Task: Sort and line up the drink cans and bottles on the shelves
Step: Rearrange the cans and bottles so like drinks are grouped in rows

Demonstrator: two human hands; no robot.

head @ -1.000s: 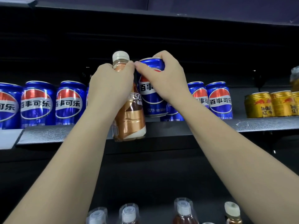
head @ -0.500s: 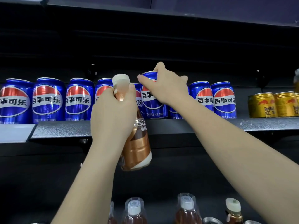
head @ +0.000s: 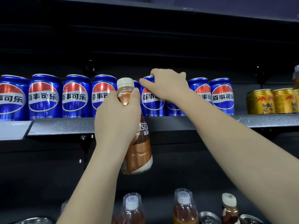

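My left hand (head: 117, 117) grips a brown coffee bottle (head: 139, 152) with a cream cap, held upright in front of the shelf edge (head: 64, 126), below the cans' level. My right hand (head: 166, 84) is closed over the top of a blue Pepsi can (head: 152, 102) that stands on the shelf in the row. More blue Pepsi cans (head: 44, 96) line the shelf to the left, and two more (head: 222, 96) stand to the right of my right arm. One further can is partly hidden behind the bottle's cap.
Gold Red Bull cans (head: 260, 101) stand at the shelf's right end. On the lower shelf are tea bottles with clear cap covers (head: 131, 207), a cream-capped bottle (head: 229, 207) and silver can tops (head: 209, 217). Another shelf (head: 161, 12) hangs overhead.
My left hand has lowered the coffee bottle off the shelf to in front of its edge. My right hand has set the Pepsi can down into the row where the bottle stood.
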